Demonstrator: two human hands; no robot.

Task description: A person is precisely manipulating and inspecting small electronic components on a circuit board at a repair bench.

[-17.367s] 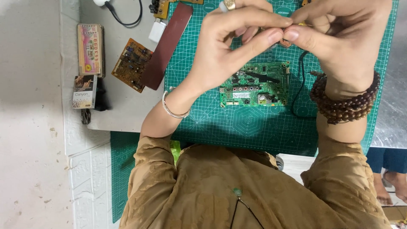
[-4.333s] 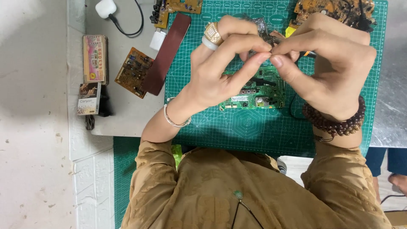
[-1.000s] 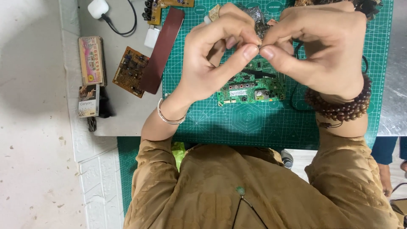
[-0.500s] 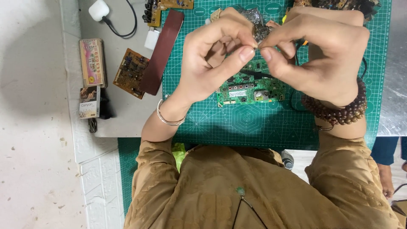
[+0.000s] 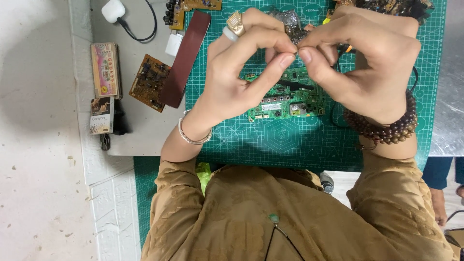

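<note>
Cutting mat [image 5: 290,145], the green gridded kind, takes up most of the desk under both hands. Lying flat on it right below the fingertips is a green circuit board [image 5: 290,96], with a black cable [image 5: 338,113] looping off its right side. Out past the left hand's knuckles there's a long dark brown strip [image 5: 185,58] at a slant, and just beyond that a smaller brown circuit board [image 5: 151,82] on the bare grey table [image 5: 140,135].

Left hand [image 5: 237,72] and right hand [image 5: 372,63] are raised over the board with their tips meeting in the middle. On each, the thumb and forefinger are pinched nearly closed on something tiny at the spot where they touch; it's too small to say what it is. Right behind that pinch, tucked up against the fingers, is a crumpled grey-silver wad [image 5: 290,21]. The other fingers are loosely curled. A gold ring [image 5: 235,21] sits on the left hand, and a dark bead bracelet [image 5: 386,128] wraps the right wrist.
</note>
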